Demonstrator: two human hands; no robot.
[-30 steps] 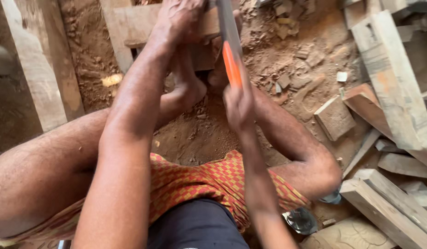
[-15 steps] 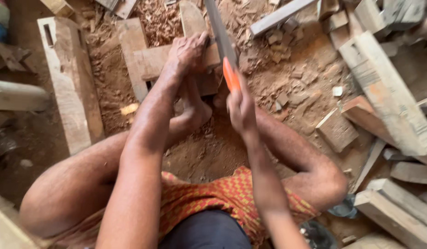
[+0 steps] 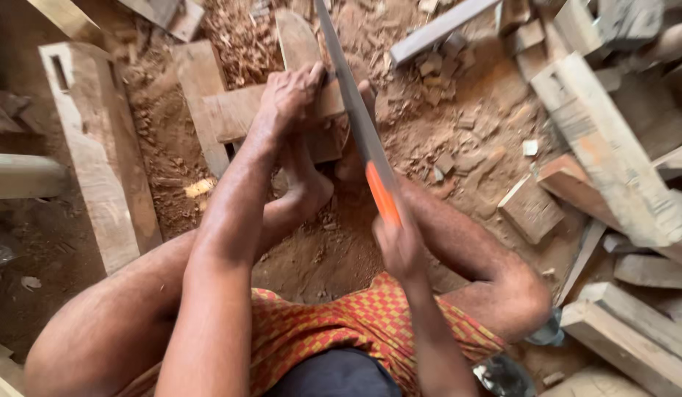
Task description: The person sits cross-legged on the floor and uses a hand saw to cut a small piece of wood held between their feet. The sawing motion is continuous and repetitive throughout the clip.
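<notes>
While the left hand (image 3: 289, 95) presses the plank (image 3: 242, 110), the right hand (image 3: 400, 246) grips the saw (image 3: 356, 110) (orange-handled).

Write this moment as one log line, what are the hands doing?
left hand: presses wooden board | right hand: holds saw by orange handle | ground: sawdust, wood offcuts

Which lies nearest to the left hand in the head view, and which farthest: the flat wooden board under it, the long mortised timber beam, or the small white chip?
1. Flat wooden board: directly under the left hand, touching it.
2. Long mortised timber beam: off to the left, on the sawdust.
3. Small white chip: far right, past the orange-handled saw.
</notes>
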